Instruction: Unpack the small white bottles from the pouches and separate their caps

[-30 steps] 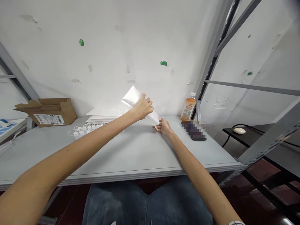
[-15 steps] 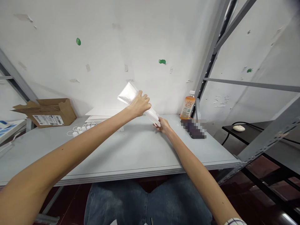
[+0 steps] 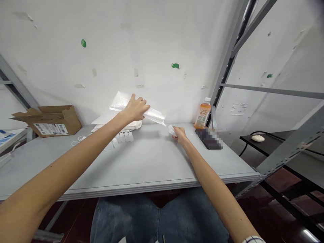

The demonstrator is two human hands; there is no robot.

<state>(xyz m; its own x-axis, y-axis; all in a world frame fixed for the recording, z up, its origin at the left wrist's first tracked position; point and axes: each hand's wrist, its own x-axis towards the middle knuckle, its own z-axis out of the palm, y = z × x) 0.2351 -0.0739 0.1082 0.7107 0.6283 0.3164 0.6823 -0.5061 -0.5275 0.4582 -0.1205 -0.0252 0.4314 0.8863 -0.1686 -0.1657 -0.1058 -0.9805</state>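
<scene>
Over the grey table [image 3: 152,168], the right hand [image 3: 180,134] pinches a small pale piece [image 3: 171,130], seemingly by its edge to leave most exposed. The left hand [image 3: 136,108] wraps a clear bag [image 3: 155,115] mid-length, likely for steadiness, before the white wall [image 3: 152,37].

One bare left hand [image 3: 136,108], one bare right hand [image 3: 179,134] and one translucent plastic bag [image 3: 119,101] are counted. One brown cardboard box [image 3: 54,118] is seen at left, one white-capped orange bottle [image 3: 202,114] at right, three green wall patches [image 3: 175,65] far. White plastic tags [image 3: 123,137], partly hidden, cannot be counted.
</scene>
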